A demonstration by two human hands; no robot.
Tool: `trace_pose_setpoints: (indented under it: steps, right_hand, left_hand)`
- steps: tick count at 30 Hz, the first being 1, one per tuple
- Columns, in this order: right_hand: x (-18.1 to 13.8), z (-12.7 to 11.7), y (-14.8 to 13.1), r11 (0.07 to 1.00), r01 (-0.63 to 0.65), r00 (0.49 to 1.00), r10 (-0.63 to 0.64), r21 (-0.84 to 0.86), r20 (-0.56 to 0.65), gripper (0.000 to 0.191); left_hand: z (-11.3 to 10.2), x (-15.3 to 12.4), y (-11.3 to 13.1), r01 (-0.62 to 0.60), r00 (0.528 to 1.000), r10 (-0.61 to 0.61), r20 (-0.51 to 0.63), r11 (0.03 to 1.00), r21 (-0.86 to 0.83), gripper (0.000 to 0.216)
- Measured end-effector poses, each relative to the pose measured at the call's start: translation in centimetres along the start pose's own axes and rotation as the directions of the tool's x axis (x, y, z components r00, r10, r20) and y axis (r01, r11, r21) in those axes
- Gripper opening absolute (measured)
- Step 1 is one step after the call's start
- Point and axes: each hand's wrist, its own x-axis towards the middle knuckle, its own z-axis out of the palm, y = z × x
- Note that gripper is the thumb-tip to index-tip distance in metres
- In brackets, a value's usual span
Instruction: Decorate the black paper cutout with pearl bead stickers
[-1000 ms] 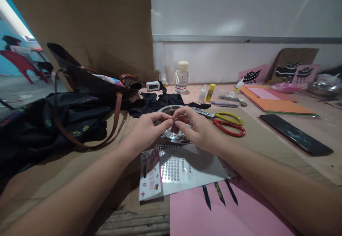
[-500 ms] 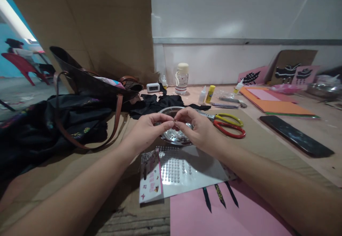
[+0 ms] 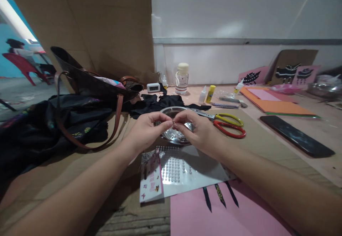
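My left hand (image 3: 146,131) and my right hand (image 3: 197,131) meet fingertip to fingertip above a small metal bowl (image 3: 171,113) that holds shiny bits. Both pinch something tiny between thumb and fingers; it is too small to name. Just below the hands lies a sheet of stick-on pearl beads (image 3: 176,168) with a pink printed card at its left edge. A pink paper sheet (image 3: 221,214) with three dark narrow strips (image 3: 219,195) on it lies nearest me.
Scissors with a yellow and a red handle (image 3: 227,125) lie right of the bowl. A black phone (image 3: 296,134) rests at the right. A brown-strapped dark bag (image 3: 88,86) and black cloth fill the left. Glue bottles, a white bottle (image 3: 182,77) and orange and pink papers (image 3: 275,102) stand behind.
The pinched fingertips have sunk slightly toward the bowl; otherwise the hands keep the same pose.
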Motion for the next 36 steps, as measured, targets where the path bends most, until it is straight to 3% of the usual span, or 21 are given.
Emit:
trace_pose_setpoints:
  steps: [10, 17, 20, 23, 26, 29, 36]
  right_hand:
    - [0.3, -0.2, -0.1, 0.999, -0.017, 1.0, 0.017, 0.031, -0.007, 0.006]
    - [0.2, 0.0, 0.1, 0.999, -0.011, 1.0, 0.012, 0.048, -0.013, 0.004]
    - [0.1, -0.1, 0.5, 0.999, 0.049, 0.998, -0.049, -0.006, -0.026, 0.006]
    - [0.0, -0.2, 1.0, 0.976, 0.182, 0.982, -0.187, -0.121, -0.038, 0.011]
    - [-0.1, -0.4, 1.5, 0.9, 0.343, 0.934, -0.358, -0.27, -0.008, 0.016]
    - [-0.3, -0.6, 1.7, 0.839, 0.406, 0.903, -0.43, -0.362, 0.016, 0.017]
    - [-0.1, -0.5, 1.5, 0.897, 0.298, 0.95, -0.312, -0.326, 0.011, 0.014]
  left_hand:
    - [0.6, -0.3, 0.2, -0.058, 0.998, 0.059, -0.025, 0.998, 0.022, 0.021]
    - [0.6, -0.2, 0.1, -0.029, 0.999, 0.029, -0.021, 1.0, 0.003, 0.02]
    - [0.6, -0.1, -0.1, -0.013, 1.0, 0.013, -0.014, 0.999, -0.035, 0.022]
    - [0.5, 0.0, -0.3, 0.01, 1.0, -0.008, 0.01, 0.99, -0.14, 0.024]
    - [0.5, 0.1, -0.1, 0.058, 0.998, -0.048, 0.047, 0.968, -0.245, 0.025]
    - [0.5, 0.1, 0.2, 0.083, 0.996, -0.065, 0.068, 0.95, -0.301, 0.027]
    - [0.6, 0.1, -0.5, 0.041, 0.996, -0.022, 0.082, 0.971, -0.235, 0.025]
